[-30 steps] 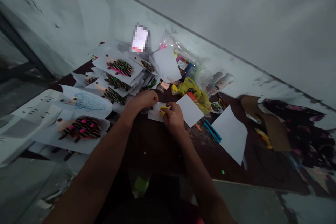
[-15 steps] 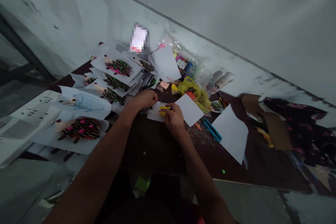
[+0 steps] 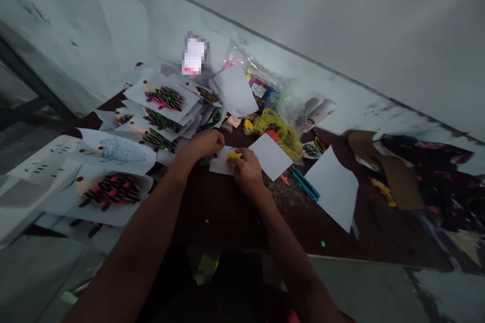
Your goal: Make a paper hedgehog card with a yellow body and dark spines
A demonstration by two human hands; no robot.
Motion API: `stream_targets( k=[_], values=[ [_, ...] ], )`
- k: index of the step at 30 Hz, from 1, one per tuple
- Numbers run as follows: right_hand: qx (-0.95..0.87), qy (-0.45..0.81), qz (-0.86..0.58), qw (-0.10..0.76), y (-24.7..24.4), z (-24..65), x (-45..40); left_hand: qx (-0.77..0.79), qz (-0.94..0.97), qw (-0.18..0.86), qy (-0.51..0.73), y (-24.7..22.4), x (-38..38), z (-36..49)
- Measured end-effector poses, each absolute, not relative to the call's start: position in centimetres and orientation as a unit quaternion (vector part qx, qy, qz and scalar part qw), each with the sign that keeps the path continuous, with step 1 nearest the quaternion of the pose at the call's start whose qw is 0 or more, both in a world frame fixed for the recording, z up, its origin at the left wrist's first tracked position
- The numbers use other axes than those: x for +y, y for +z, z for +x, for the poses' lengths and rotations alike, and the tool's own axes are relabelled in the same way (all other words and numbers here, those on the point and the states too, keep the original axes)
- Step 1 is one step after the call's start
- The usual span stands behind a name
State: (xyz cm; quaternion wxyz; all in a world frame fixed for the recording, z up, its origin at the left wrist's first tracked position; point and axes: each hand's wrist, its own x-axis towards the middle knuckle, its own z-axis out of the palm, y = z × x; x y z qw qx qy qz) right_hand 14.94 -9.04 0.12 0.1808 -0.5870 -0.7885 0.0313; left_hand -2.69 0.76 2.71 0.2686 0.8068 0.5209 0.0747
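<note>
Shifted since the earlier frame: the camera view, slightly; hands nearly unchanged. Right hand [image 3: 248,169]: fingers bent together, pinching yellow piece [image 3: 235,156] over small white paper [image 3: 220,164]. Left hand [image 3: 208,143]: fingers curled, grip hidden, at paper's far edge. Nearby, on dark worktop [image 3: 223,212]: white sheet [image 3: 271,157], blue tool [image 3: 306,184], hedgehog pictures [image 3: 164,98].

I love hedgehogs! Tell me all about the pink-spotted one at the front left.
The hedgehog faces left, seen side-on. It has a tan face, a dark nose, brown feet and dark, light-striped spines with bright pink spots. It looks like modelling clay, slightly raised. It lies on white paper, with more sheets underneath. Neither the left hand nor the right hand touches it.
</note>
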Motion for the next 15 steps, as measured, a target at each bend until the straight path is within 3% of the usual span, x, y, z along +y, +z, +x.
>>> stream_targets(
  k=[4, 7, 11, 15],
  values=[
    [-0.739, 0.063, -0.598, 0.305, 0.4, 15.5, -9.0, 0.514, 0.796, 0.295, 0.124, 3.2, 1.0, -2.6],
    [-0.684, 0.162, -0.59, 0.397, 0.6, 15.5, -9.0, 0.488, 0.771, 0.357, 0.199, 3.7, 1.2, -2.4],
    [-0.633, 0.297, -0.558, 0.447, 0.5, 15.2, -8.8, 0.434, 0.738, 0.444, 0.265, 3.8, 0.9, -2.3],
    [-0.596, 0.327, -0.555, 0.479, 0.7, 15.5, -8.5, 0.35, 0.752, 0.494, 0.262, 3.7, 0.5, -2.4]
  ],
)
